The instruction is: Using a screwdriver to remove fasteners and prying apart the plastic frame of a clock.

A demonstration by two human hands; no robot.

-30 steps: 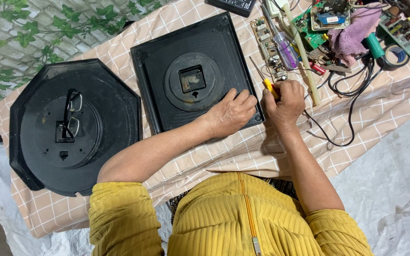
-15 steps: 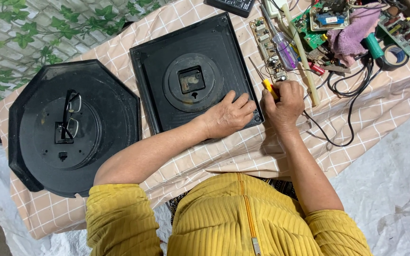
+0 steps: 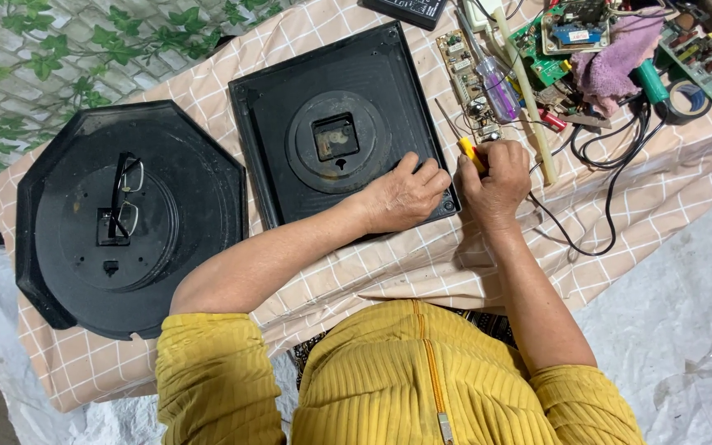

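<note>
The left hand (image 3: 405, 196) lies flat, fingers together, pinning the square black clock back (image 3: 339, 132) on the checked worktop (image 3: 422, 264). Just beside it, the right hand (image 3: 496, 175) pinches a yellow-handled screwdriver (image 3: 470, 153) at the clock's corner. Farther left, spectacles (image 3: 125, 198) rest on an octagonal clock back (image 3: 133, 218).

A square black clock back (image 3: 335, 136) lies face down on a checked cloth (image 3: 389, 264). The left hand (image 3: 405, 194) rests on its lower right corner. Just right of that corner, the right hand (image 3: 496, 173) is closed around a small yellow tool (image 3: 470, 153). Left of the square clock lies an eight-sided black clock back (image 3: 129, 218) with glasses (image 3: 125, 198) on it. Up and right of the square clock are circuit boards (image 3: 566, 29), black wires (image 3: 620, 148) and a purple rag (image 3: 611, 62).
</note>
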